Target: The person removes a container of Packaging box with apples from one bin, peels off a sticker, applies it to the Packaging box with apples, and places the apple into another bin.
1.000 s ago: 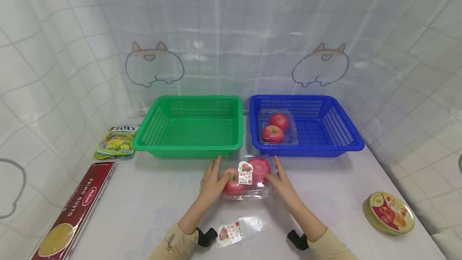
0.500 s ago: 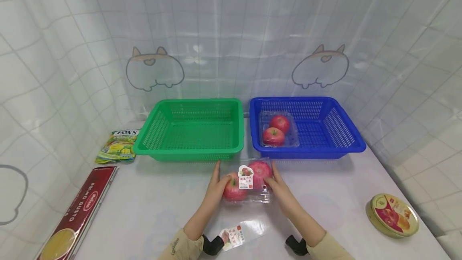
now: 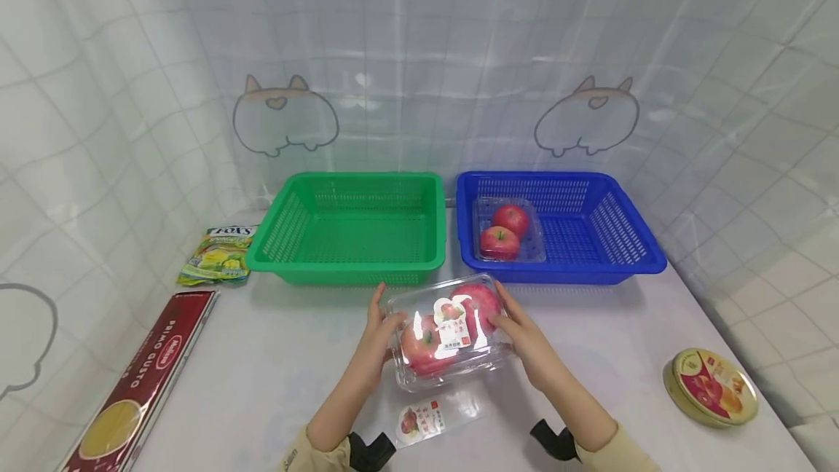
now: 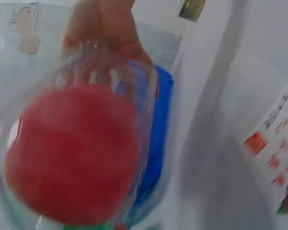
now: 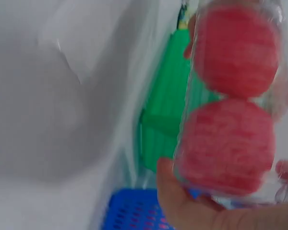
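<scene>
Pasta box [image 3: 138, 384]: lower left of the head view, flat on the table [image 3: 275, 355].
Candy bag [image 3: 219, 255]: left of centre, beside the green basket.
Green basket [image 3: 350, 228]: centre left, at the back of the table.
Left hand [image 3: 379, 341]: lower centre, fingers curled on the left end of the apple pack.
Apple pack [image 3: 448, 332]: lower centre, a clear box with two red apples and a label, gripped between both hands, tilted, in front of the gap between the two baskets. The wrist views show it blurred.
Loose label [image 3: 432, 417]: bottom centre, on the table below the pack.
Right hand [image 3: 527, 341]: lower centre, grasping the pack's right end.
Blue basket [image 3: 590, 228]: centre right, holds a second pack [image 3: 506, 231] of two apples at its left side.
Tin [image 3: 711, 386]: lower right, round, well apart from the hands.
</scene>
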Demonstrator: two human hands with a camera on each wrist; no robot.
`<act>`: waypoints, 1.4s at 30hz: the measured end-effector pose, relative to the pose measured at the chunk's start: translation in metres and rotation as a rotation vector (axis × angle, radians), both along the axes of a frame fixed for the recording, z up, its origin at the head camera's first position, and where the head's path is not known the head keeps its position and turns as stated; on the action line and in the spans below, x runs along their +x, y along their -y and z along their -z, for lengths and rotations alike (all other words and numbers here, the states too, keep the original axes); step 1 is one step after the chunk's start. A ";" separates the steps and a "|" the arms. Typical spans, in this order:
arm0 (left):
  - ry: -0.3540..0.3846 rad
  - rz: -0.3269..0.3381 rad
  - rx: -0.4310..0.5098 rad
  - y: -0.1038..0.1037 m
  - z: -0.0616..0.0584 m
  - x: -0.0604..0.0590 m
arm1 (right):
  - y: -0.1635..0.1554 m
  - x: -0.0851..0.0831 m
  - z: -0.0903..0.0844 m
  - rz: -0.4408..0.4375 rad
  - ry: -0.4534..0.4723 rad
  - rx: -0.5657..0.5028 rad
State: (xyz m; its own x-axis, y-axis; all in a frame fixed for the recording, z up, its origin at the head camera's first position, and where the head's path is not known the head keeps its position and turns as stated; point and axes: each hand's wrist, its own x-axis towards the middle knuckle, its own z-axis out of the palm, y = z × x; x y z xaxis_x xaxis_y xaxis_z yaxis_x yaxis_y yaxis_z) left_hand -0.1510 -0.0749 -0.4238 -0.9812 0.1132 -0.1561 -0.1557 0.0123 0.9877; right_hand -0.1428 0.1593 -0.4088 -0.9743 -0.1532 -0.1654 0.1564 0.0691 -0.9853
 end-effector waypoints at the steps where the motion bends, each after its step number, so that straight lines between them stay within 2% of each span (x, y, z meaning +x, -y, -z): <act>1: 0.003 0.024 0.005 0.003 -0.002 0.000 | -0.002 -0.002 -0.002 -0.012 -0.007 0.000; 6: 0.012 0.114 0.032 0.011 -0.012 0.000 | -0.010 -0.011 -0.011 -0.048 -0.021 0.015; 12: 0.035 0.139 0.088 0.013 -0.018 0.000 | -0.015 -0.021 -0.021 -0.054 -0.010 0.017; 16: 0.042 0.165 0.170 0.013 -0.019 0.000 | -0.017 -0.028 -0.029 -0.040 -0.015 0.001; 21: 0.062 0.260 0.276 0.014 -0.020 0.000 | -0.019 -0.037 -0.037 -0.003 -0.016 -0.015; 27: 0.097 0.391 0.344 0.012 -0.023 0.002 | -0.017 -0.050 -0.040 0.034 -0.012 -0.050; 31: 0.093 0.438 0.372 0.010 -0.024 0.002 | -0.014 -0.057 -0.041 0.041 -0.025 -0.086; 36: 0.069 0.421 0.378 0.009 -0.027 0.004 | -0.009 -0.062 -0.044 0.054 -0.040 -0.146; 42: 0.048 0.326 0.377 0.009 -0.032 0.004 | -0.001 -0.057 -0.046 0.082 -0.027 -0.214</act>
